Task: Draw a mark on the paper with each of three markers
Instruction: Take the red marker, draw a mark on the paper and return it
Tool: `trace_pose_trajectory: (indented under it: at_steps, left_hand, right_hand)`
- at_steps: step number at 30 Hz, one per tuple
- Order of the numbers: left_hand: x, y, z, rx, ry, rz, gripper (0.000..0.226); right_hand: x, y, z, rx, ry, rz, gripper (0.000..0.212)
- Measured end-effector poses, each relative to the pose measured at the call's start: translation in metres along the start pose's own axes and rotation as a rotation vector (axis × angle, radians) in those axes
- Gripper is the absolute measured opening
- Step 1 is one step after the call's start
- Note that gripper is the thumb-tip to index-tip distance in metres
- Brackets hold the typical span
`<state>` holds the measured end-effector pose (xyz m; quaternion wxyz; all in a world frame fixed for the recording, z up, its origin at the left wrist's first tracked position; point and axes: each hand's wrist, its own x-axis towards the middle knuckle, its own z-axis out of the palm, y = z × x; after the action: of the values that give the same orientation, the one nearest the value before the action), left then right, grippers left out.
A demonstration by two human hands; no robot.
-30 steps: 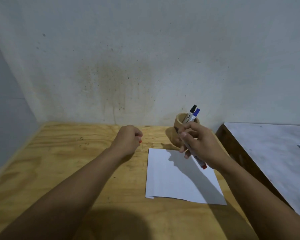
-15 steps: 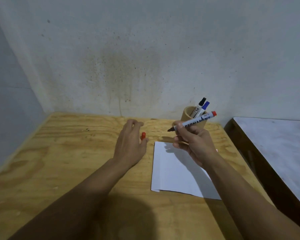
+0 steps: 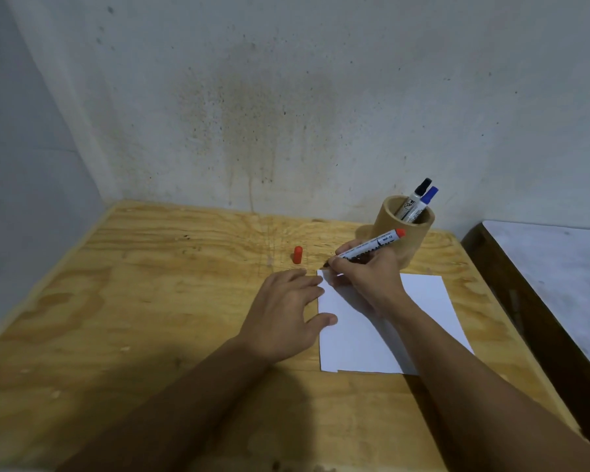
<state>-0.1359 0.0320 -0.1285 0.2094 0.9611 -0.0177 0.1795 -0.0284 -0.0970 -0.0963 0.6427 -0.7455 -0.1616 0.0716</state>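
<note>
A white sheet of paper lies on the plywood table. My right hand grips an uncapped red marker, its dark tip pointing down-left at the paper's far left corner. Its red cap stands on the table just beyond the paper. My left hand lies flat with fingers spread, its fingertips and thumb resting on the paper's left edge. A black marker and a blue marker stand in the wooden cup behind my right hand.
A stained wall rises right behind the table. To the right, across a dark gap, stands a second surface with a grey top. Another wall closes off the left side.
My left hand has let go of the red cap, which now stands on the table, and moved onto the paper's edge. My right hand lowered the marker's tip to the paper's corner.
</note>
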Motion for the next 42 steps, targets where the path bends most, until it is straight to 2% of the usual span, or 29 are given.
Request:
trace_pose_trajectory:
  at_steps: [10,22,28,42]
  left_hand:
    - [0.003,-0.001,-0.001,-0.019,-0.017,-0.052,0.057]
    - [0.003,0.000,-0.006,-0.034,-0.005,-0.184,0.056]
    - [0.004,-0.001,-0.007,-0.066,-0.054,-0.221,0.055]
    - [0.003,-0.002,-0.007,-0.061,-0.102,-0.226,0.061]
  right_hand:
    - [0.001,0.018,-0.002,-0.066,-0.013,-0.105,0.013]
    - [0.000,0.021,-0.001,0.079,-0.028,-0.053,0.014]
    - [-0.001,0.021,-0.003,0.134,-0.051,-0.046,0.015]
    - [0.000,0.024,-0.002,0.181,-0.088,-0.034,0.014]
